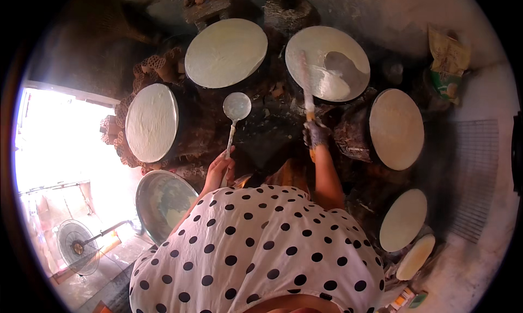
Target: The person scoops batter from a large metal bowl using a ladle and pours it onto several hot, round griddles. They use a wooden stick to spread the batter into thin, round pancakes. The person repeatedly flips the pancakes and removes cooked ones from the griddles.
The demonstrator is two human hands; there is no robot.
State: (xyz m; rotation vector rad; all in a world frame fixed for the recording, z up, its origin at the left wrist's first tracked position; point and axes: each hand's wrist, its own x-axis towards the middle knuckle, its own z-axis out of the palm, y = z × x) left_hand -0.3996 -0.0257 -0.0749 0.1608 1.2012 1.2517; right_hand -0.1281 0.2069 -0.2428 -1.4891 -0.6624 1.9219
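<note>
My left hand (220, 170) grips the handle of a long metal ladle (237, 106), its whitish, wet-looking bowl pointing away from me. In a dark glove, my right hand (316, 134) holds a long flat spreader (307, 86) by its yellow-brown handle. The blade lies over the left part of a round griddle (346, 61) at the back right. White batter (333, 85) is pooled on that griddle beside a bare grey patch. At the back left, another round griddle bears a smooth pale sheet of batter (226, 53).
More round griddles carry pale sheets at left (152, 123), right (396, 129) and lower right (403, 220). A wide metal basin (141, 206) with batter stands near my left arm. Honeycomb coal briquettes (153, 63) are stacked behind the left griddle. A fan (77, 246) stands at lower left.
</note>
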